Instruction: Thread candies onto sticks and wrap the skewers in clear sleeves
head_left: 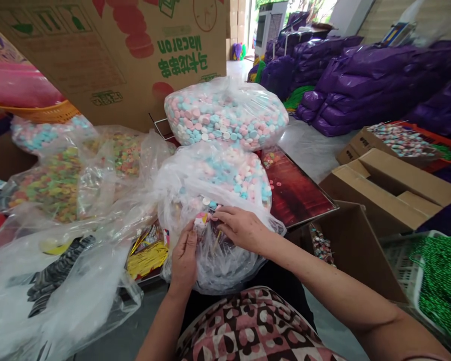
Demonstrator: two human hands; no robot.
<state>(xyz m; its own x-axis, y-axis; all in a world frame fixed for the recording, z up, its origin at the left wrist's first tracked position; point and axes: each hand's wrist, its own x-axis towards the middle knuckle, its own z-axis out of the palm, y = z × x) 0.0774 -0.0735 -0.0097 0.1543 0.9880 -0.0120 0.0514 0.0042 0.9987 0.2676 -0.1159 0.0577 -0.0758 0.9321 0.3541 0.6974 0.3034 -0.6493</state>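
Note:
Above the opening of a clear plastic bag full of pink, blue and white candies, my two hands meet. Between the thumb and fingers of my left hand is a small printed packet in white, pink and yellow. My right hand is closed in a pinch right beside the packet, its fingertips at a small pinkish piece that is partly hidden; I cannot make out what it is. Loose plastic of the bag gathers below both hands.
A second full candy bag stands behind. Bags of coloured ring candies and yellow twist ties lie left. Striped gloves rest on plastic. An open carton and a basket of green ties stand right.

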